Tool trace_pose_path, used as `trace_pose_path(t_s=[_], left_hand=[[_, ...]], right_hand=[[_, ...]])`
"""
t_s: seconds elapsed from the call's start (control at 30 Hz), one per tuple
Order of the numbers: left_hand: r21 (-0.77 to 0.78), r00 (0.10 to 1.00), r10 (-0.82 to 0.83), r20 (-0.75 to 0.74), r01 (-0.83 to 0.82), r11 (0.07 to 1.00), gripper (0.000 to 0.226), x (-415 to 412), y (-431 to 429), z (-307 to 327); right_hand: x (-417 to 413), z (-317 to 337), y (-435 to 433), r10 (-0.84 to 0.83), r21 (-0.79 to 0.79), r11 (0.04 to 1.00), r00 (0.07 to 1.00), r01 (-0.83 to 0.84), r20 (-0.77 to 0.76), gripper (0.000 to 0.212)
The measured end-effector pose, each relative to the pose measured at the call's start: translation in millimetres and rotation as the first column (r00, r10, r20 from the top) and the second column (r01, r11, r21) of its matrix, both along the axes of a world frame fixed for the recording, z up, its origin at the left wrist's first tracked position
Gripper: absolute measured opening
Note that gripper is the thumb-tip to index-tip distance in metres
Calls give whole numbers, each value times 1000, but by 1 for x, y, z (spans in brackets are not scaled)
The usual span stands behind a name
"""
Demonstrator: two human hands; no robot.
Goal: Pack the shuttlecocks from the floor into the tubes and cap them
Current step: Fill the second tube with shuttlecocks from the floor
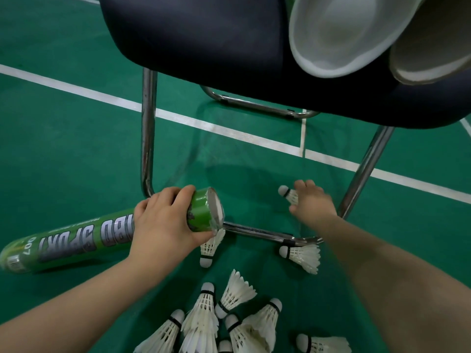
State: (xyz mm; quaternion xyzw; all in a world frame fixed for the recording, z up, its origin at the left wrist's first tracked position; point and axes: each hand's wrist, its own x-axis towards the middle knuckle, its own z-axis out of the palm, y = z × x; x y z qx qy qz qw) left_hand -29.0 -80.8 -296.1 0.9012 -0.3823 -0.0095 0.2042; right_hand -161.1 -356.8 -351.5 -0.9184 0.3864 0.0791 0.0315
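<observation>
My left hand (163, 222) grips a green shuttlecock tube (76, 243) near its open mouth, the tube lying almost level above the floor and pointing right. My right hand (312, 202) holds a white shuttlecock (289, 193) under the chair, cork tip pointing left. One shuttlecock (210, 247) lies just below the tube's mouth and another (303, 256) rests against the chair's floor rail. Several more white shuttlecocks (229, 319) lie in a heap on the floor near the bottom of the view.
A dark blue chair (204, 39) on chrome legs (147, 133) stands over the green court floor (63, 149) with its white lines. Two open tube ends or caps (339, 34) lie on the seat at the top right. The chrome floor rail (262, 233) runs between my hands.
</observation>
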Motion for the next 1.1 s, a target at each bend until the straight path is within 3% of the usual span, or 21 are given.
trace_pose_path(t_s=[0.17,0.33,0.4,0.53,0.7,0.8,0.9,1.03,1.1], left_hand=[[48,999,-25,-38,27,998,81,2,-1,3],[114,999,-32,-30,36,993,80,11,-7,13],[133,999,-31,-28,35,991,79,11,-5,16],[129,997,-69,-21,71,989,78,5,2,21],[103,994,-95,-62,101,990,79,0,11,31],[80,992,-101,-77,107,991,81,2,21,41],[18,992,-90,-86,92,996,84,7,32,52],[-24,992,-71,-106,69,997,81,19,48,59],[-24,991,-84,-108,82,996,78,21,58,60]], right_hand=[[6,21,20,85,-103,992,980,-67,179,46],[2,65,47,-29,211,976,921,-58,387,43],[1,80,62,-22,263,959,892,-109,451,42],[-3,100,100,141,229,937,886,-263,441,43],[16,124,138,66,516,794,888,-322,454,43],[36,132,156,46,590,730,886,-345,461,47],[54,134,175,-154,656,691,824,-304,545,60],[68,132,199,-526,817,521,660,-248,536,95],[67,135,207,-568,822,506,616,-261,546,79]])
